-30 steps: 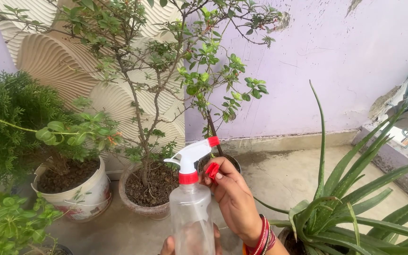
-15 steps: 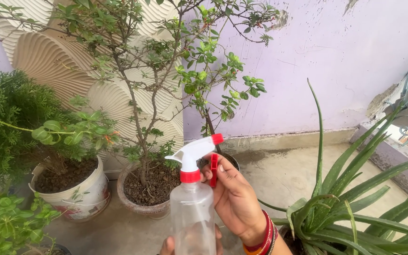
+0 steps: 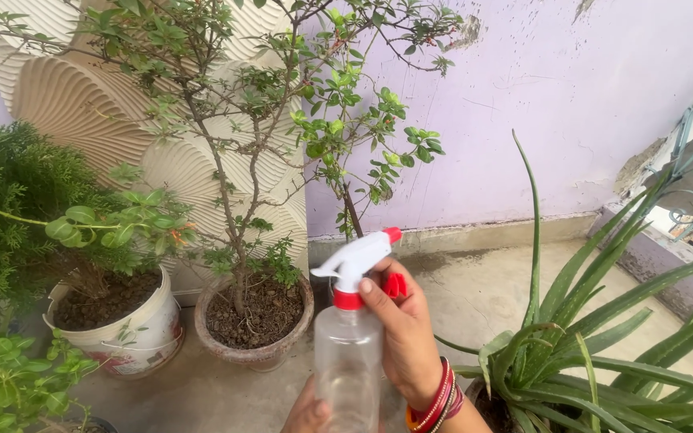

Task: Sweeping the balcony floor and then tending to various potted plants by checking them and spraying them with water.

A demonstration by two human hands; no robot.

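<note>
My right hand (image 3: 403, 337) has a closed grip round the neck of the clear spray bottle (image 3: 348, 361), which I hold upright before a brown pot (image 3: 254, 345); my left hand (image 3: 308, 410) cups its base, fingers curled.

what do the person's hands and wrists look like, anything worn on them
Both are bare, with no gloves and no sleeves in view. The right hand has a stack of thin red and orange bangles round its wrist and short, unpainted nails. Only the fingertips of the left hand show at the bottom edge; nothing worn is visible there.
</note>
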